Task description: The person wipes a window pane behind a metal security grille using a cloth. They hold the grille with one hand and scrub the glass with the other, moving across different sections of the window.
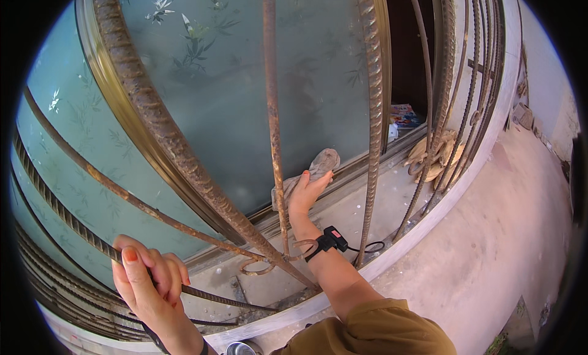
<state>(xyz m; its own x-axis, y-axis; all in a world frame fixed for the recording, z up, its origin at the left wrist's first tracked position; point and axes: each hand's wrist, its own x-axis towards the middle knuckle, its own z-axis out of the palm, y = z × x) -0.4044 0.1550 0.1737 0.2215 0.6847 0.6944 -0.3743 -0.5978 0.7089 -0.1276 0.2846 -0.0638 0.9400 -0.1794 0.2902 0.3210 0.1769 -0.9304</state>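
Note:
My right hand (308,193) reaches between the rusty bars and holds a damp-looking grey cloth (324,163) against the lower part of a frosted glass window pane (220,111) with a leaf pattern. A black strap with a small device (334,238) circles that wrist. My left hand (149,274) is closed around a ribbed steel bar (59,203) of the window grille at the lower left. Just below the cloth runs the metal sliding track (340,176) of the window.
More rusty rebar (373,93) stands between me and the glass. Dry husks or leaves (436,160) lie on the concrete sill (342,208) at the right. A metal container (241,348) is at the bottom edge. Behind the window's open gap lies a colourful printed item (404,116).

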